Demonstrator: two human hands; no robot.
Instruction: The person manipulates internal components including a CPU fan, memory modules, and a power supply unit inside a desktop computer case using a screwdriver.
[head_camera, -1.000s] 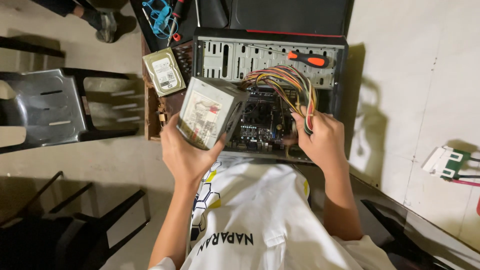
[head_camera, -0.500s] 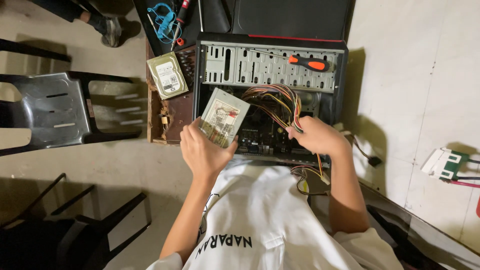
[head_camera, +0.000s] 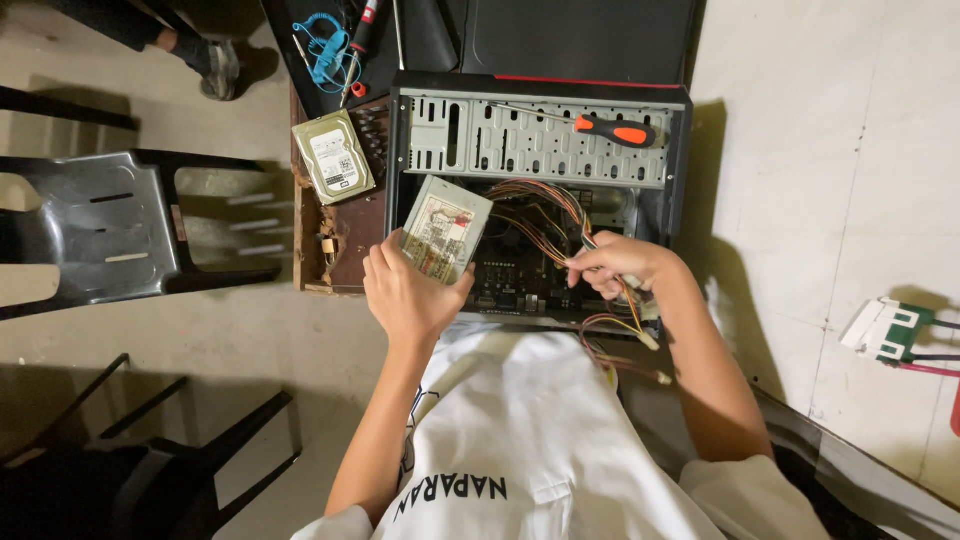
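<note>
Over the open computer case (head_camera: 540, 150), lying on its side on the floor: left hand (head_camera: 410, 295), fingers wrapped around the lower edge of a grey power supply unit (head_camera: 445, 228), clamped on it and holding it tilted above the left half of the case interior; label face of the unit turned upward; bundle of multicoloured cables (head_camera: 545, 215) running from the unit's right side across the case; right hand (head_camera: 620, 265), fingers pinched together on that cable bundle near the case's front edge, with further strands and small connectors (head_camera: 640, 340) hanging below the hand over the person's lap; motherboard (head_camera: 510, 285), dark, partly visible beneath the unit and between the two hands; perforated metal drive cage (head_camera: 500, 140), along the far side of the case; screwdriver (head_camera: 615, 130) with orange-and-black handle, lying on that cage, shaft pointing left; hard drive (head_camera: 333, 157), silver with white label, resting on a worn wooden board (head_camera: 335, 250) just beside the case's left wall, well apart from both hands; blue coiled cord (head_camera: 330, 50) and a second, red-handled tool (head_camera: 365, 25), on a dark surface beyond the hard drive; black plastic chair (head_camera: 110, 230), to the left of the board; another person's shoe (head_camera: 220, 70), top left; white plug block (head_camera: 885, 330) with green fittings, on the floor tiles at far right; white shirt (head_camera: 520, 440) of the wearer, filling the lower centre.
</note>
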